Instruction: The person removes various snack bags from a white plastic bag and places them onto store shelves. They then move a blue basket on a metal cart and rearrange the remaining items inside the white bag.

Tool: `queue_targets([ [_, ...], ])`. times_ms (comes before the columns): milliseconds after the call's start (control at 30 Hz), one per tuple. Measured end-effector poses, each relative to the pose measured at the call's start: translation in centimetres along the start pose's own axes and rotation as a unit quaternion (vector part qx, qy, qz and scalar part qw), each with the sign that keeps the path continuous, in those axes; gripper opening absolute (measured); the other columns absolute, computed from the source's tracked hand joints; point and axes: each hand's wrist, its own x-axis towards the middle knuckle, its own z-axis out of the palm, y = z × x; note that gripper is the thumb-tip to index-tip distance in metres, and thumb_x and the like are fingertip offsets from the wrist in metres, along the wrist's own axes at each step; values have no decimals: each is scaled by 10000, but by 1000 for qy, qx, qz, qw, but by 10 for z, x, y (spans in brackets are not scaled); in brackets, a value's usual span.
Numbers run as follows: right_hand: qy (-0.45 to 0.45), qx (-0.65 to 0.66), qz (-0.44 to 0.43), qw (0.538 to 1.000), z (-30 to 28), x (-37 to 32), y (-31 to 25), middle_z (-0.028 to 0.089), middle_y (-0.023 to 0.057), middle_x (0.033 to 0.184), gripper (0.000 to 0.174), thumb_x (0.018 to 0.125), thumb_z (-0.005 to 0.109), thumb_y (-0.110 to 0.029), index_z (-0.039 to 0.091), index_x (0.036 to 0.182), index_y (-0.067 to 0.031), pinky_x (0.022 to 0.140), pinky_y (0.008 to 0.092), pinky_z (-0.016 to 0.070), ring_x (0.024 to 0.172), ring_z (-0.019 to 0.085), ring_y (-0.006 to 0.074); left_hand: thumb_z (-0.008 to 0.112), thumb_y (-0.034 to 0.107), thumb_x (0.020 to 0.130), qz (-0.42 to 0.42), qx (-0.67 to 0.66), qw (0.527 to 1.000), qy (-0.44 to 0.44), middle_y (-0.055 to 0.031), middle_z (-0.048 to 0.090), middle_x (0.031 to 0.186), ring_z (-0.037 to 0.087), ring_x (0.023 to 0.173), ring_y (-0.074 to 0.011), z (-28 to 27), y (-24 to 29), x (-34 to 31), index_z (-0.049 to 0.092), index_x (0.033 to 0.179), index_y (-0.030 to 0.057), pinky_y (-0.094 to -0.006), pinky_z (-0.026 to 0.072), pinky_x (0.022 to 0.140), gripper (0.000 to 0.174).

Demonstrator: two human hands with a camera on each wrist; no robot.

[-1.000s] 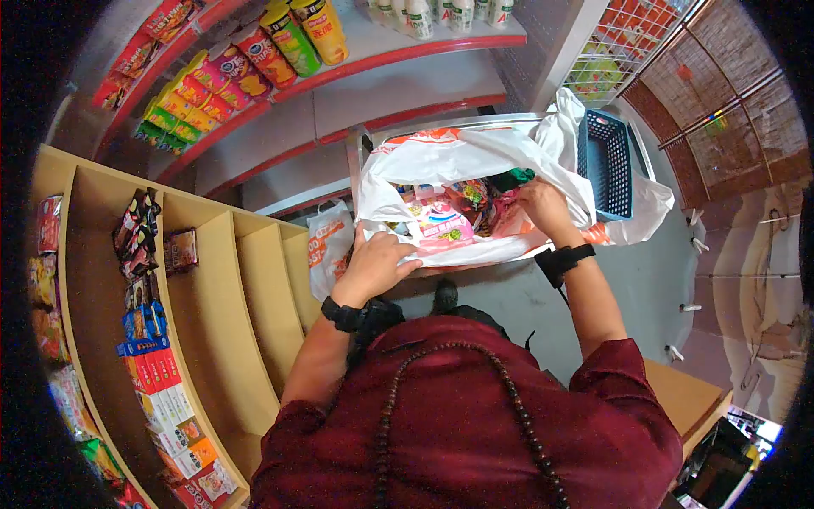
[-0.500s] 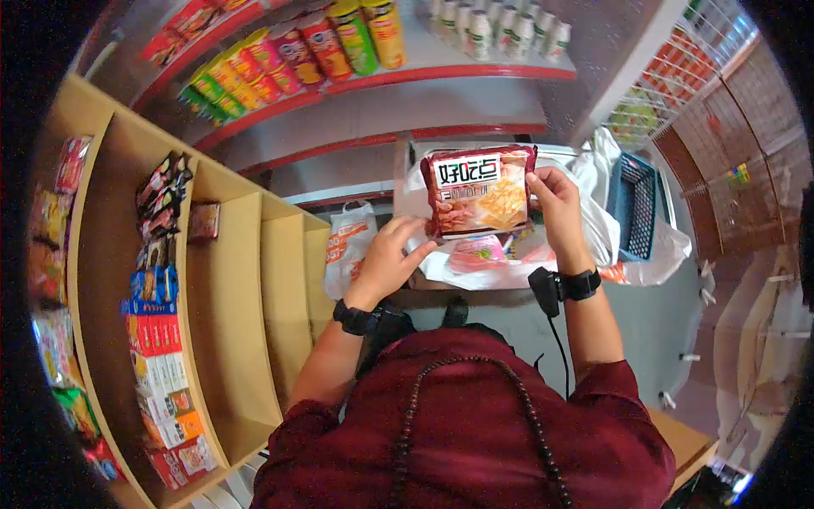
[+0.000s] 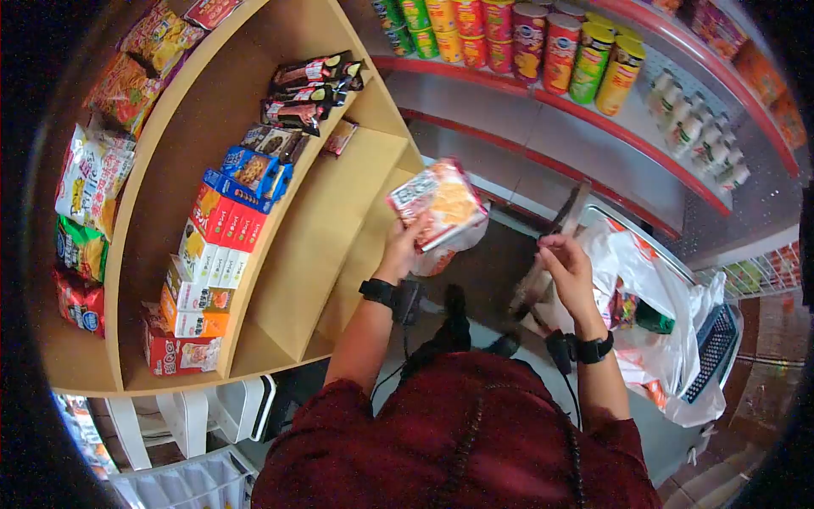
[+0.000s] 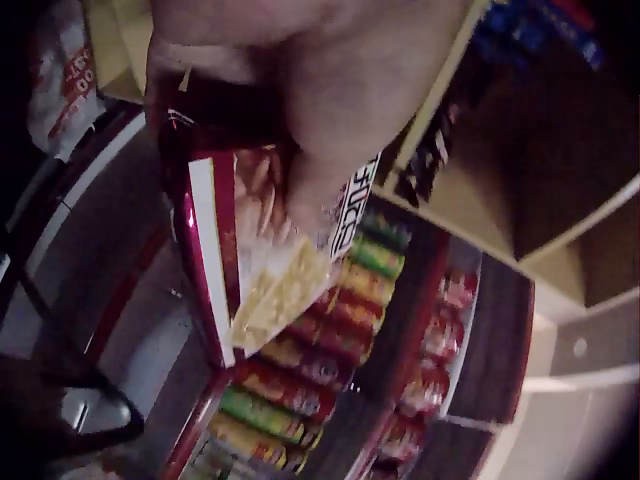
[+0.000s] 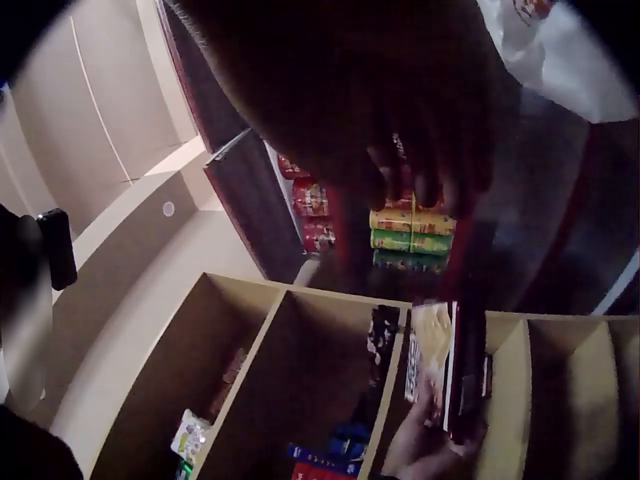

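Observation:
My left hand grips a red and white snack packet by its lower edge and holds it up in front of the wooden shelf unit. The left wrist view has the same snack packet under my fingers. My right hand hovers apart from the packet, over the white plastic bag in the trolley, fingers loosely bent and holding nothing. From the right wrist view, the snack packet appears far off in my left hand.
Boxes and packets fill the wooden shelf's left bays; the bays nearest the packet are bare. Crisp tubes and white bottles line a red-edged shelf behind. A blue basket sits beside the bag.
The packet has passed from both hands into my left hand alone and swung left toward the wooden shelf. My right hand let go and dropped back by the bag. The head view turned left.

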Motion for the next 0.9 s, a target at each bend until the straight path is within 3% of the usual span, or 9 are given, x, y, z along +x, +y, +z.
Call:
queue_targets([
  [167,-1,-50,54,997,4,11,16,577,33,879,117,833,541,-82,537,925,-11,700,224,438,807,545,96,593,171,800,-74,-222,960,155,-55,593,901,592,734,-180,-120,-5,77,551,1008,85,-325,507,642,229],
  [300,31,-87,100,991,17,20,19,580,32,853,93,831,539,-68,538,899,-6,704,226,437,798,548,100,591,181,792,-46,-136,975,172,-50,601,821,585,636,-186,-235,-29,163,572,940,85,-337,507,592,178],
  [333,45,-99,108,988,26,23,14,583,33,839,87,829,537,-61,539,893,-2,703,224,435,790,550,101,598,148,776,7,40,994,105,-42,597,820,577,600,-184,-262,-36,182,573,948,67,-321,503,574,192],
  [367,59,-111,117,985,32,26,11,585,33,825,81,827,536,-55,540,886,1,702,222,432,781,551,102,593,71,760,-12,105,978,181,-44,591,822,589,629,-180,-264,-29,196,559,974,40,-313,506,578,218],
  [633,61,-250,180,949,71,51,21,578,69,805,82,813,550,-53,551,857,16,678,243,432,753,548,124,555,-31,750,2,-5,963,271,-108,585,905,597,703,-204,-339,-45,314,525,973,-27,-283,500,583,225],
  [667,59,-266,177,946,75,55,19,570,80,806,79,810,549,-46,550,855,19,663,246,432,736,540,126,556,-23,756,-61,-69,984,155,-115,580,914,591,732,-202,-394,-67,341,522,974,-30,-279,496,561,220],
  [767,76,-243,226,940,78,55,40,572,89,798,76,797,557,-32,553,851,21,662,250,435,739,545,138,577,-28,739,-19,-18,985,173,-95,585,921,578,738,-179,-384,-48,350,546,945,-22,-252,476,557,209],
  [833,75,-251,220,940,86,64,36,578,97,795,68,788,559,-17,555,842,24,657,258,440,737,554,155,554,-3,762,-113,67,979,154,-47,588,940,569,742,-159,-455,-87,383,565,964,3,-211,452,589,202],
  [900,84,-256,208,940,91,66,41,595,126,798,102,756,594,-51,570,842,-1,650,308,448,718,569,228,480,130,829,2,296,952,78,1,576,934,548,740,-125,-453,-82,390,591,978,65,-225,443,613,196],
])
